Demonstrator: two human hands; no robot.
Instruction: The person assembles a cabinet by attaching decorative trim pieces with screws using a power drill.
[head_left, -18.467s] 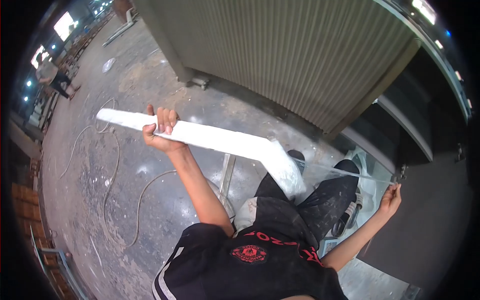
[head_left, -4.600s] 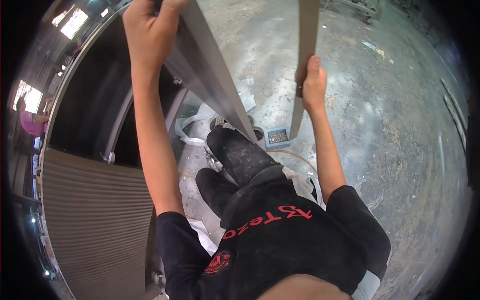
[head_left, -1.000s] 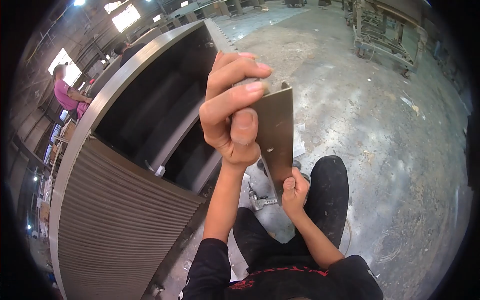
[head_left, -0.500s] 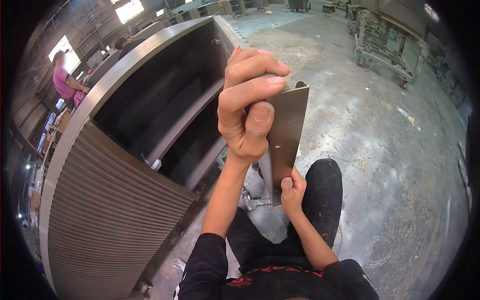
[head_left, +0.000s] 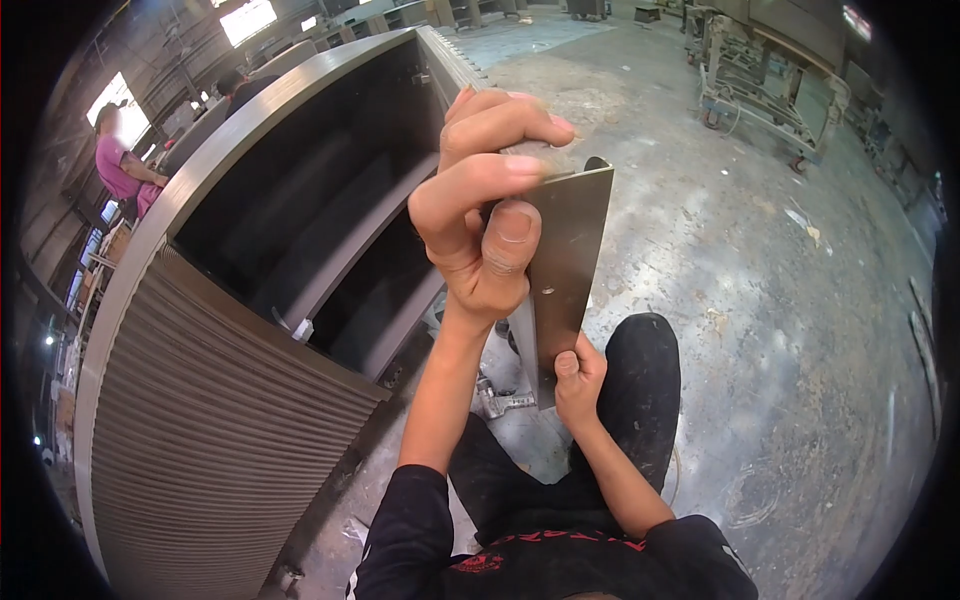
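Observation:
My right hand (head_left: 580, 380) grips the lower end of a long, narrow bronze-brown panel (head_left: 570, 260), thumb on its face. The panel stands upright before me, with a small hole in its face and a curved lip at the top. My left hand (head_left: 480, 200) is closed at the panel's upper left edge, fingers curled over and thumb bent in. A greyish piece (head_left: 548, 156) shows under those fingers; I cannot make out what it is. To the left stands a large dark cabinet (head_left: 240, 400) with ribbed sides and inner shelves.
A metal air tool (head_left: 505, 400) lies on the concrete floor (head_left: 770, 400) between my legs and the cabinet. A wheeled metal frame (head_left: 770, 90) stands at the far right. A person in a pink shirt (head_left: 120, 165) is behind the cabinet, with another person (head_left: 245, 90) nearby.
My left hand has shifted slightly left against the panel's top edge. My right hand keeps its grip on the lower end. The whole view has moved a little.

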